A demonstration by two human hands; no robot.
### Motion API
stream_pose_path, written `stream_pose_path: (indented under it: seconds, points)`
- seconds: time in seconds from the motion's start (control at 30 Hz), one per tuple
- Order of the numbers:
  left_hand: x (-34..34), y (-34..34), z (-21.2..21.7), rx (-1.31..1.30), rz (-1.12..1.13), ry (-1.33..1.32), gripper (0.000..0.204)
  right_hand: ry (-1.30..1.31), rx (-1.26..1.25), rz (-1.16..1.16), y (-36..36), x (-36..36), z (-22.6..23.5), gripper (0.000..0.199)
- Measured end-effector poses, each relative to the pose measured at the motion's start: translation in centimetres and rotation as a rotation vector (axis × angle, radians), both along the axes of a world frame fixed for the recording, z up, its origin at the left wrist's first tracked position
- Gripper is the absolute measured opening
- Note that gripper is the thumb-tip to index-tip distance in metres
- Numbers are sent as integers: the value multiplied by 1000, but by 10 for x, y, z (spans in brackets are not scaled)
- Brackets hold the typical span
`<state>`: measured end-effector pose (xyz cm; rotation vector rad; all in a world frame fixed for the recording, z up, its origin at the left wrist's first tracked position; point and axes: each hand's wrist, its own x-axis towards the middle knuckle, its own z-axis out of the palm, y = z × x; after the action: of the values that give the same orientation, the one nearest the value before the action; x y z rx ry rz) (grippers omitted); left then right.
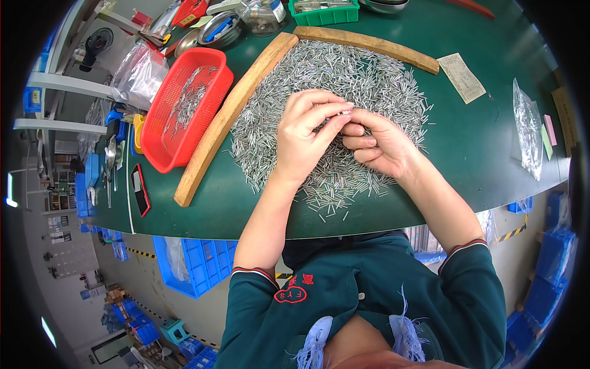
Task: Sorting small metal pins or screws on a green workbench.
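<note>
The basket (171, 158) held some pins (186, 106). Over the heap (381, 80), the left hand (310, 126) pinched more at its fingertips; the right hand (382, 146) met it, curled, its grip hard to tell. Light, level pressure seemed best.

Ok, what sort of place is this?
Probably a factory workshop: small pin-like metal pieces heaped on a green worktable, a red perforated basket, and blue plastic crates below.

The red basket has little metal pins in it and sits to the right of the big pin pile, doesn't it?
Wrong side: the head view shows the red basket, with little metal pins in it, sitting to the left of the big pin pile.
</note>
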<state>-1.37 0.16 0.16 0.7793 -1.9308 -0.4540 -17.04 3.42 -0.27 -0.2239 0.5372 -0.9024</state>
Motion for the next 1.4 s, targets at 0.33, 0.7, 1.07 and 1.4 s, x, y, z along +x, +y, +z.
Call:
stream_pose_path:
  seconds: [0.33,0.7,1.07,1.4]
  points:
    - [1,2,0,-36,-117,-7,25,87,71,44,2,5,10,23]
    - [21,-19,-23,17,420,-486,20,-272,47,-152,-8,-8,-3,25]
    - [22,-10,-6,244,100,-599,30,-167,31,-152,-7,-7,-4,24]
    - [15,-12,-4,278,45,4,12,122,-72,-122,-2,0,7,24]
